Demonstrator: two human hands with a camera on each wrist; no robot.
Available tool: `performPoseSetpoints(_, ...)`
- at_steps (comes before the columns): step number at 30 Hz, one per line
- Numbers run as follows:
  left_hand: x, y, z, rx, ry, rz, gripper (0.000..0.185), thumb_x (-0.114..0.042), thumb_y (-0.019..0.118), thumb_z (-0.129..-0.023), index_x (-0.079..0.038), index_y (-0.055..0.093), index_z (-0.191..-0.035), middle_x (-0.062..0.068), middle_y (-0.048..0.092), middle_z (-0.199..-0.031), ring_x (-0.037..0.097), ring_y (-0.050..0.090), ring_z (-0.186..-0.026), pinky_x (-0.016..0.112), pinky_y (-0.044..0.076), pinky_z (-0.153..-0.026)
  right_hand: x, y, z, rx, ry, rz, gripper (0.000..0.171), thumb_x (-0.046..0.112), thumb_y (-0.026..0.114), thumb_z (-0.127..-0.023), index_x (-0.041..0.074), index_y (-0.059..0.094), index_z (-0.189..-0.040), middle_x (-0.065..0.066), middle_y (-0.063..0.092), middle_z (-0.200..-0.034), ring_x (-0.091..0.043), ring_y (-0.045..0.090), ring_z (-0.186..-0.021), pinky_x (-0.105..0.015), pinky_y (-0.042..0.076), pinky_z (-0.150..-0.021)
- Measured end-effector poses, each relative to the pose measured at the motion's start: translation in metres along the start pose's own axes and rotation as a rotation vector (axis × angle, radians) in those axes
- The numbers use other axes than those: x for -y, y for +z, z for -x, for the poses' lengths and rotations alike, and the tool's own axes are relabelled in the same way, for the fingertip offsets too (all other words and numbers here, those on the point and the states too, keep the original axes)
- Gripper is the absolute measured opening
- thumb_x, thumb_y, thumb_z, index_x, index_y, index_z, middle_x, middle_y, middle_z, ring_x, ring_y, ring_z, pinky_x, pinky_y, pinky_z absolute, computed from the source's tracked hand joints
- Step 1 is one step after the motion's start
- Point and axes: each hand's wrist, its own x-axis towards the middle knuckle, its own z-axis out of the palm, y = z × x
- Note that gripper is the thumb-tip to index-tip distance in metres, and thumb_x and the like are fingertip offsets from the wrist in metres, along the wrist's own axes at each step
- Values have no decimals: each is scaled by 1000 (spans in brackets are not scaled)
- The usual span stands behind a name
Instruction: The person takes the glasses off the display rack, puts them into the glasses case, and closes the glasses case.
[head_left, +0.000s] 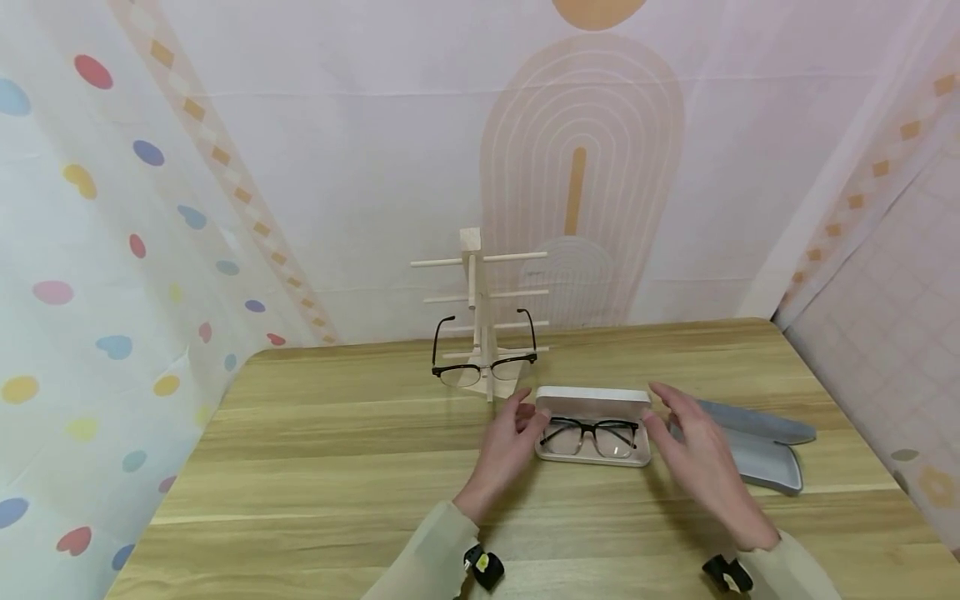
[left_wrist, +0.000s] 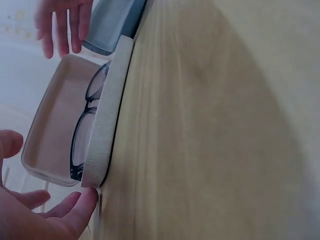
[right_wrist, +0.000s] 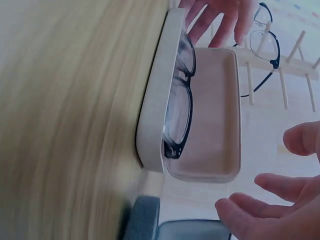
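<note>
Cream glasses case (head_left: 592,427) sits between both open hands, ungripped.

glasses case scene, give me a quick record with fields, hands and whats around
left hand: open, fingers at the left end of the case, holding nothing
right hand: open, beside the right end of the case, apart from it
white case: lid up, on the wooden table
glasses in case: black frame, folded, lying inside
wooden rack: behind the case, upright
glasses on rack: black frame, hung on a low peg
grey case: open, right of the white case
</note>
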Motion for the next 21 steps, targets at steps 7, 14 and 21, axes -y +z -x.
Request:
performPoseSetpoints(7,-3,3,-8,-1,14,-25,63,-48,52,-106,-6,48,-153,18,67,-130,34,63,-122,52,51,-103,1,3,-8,94,92,-65,63,39,51,-109,0,38,-157,-31,44,-154,-50,54,-130,-63,47,-104)
performPoseSetpoints(14,-6,6,-11,-39,-40,-3,59,-52,52,-105,-9,57,-145,16,69,-127,32,64,-119,52,50,-102,0,7,-14,219,208,-126,77,46,47,-109,-5,23,-161,-34,35,-157,-51,44,-139,-63,39,-112)
performPoseSetpoints(21,-4,5,-10,-47,-41,-29,52,-51,51,-106,-11,62,-137,15,71,-122,30,66,-114,52,52,-97,0,11,-15,286,269,-169,76,45,49,-109,-2,20,-161,-37,28,-159,-54,38,-142,-66,36,-112)
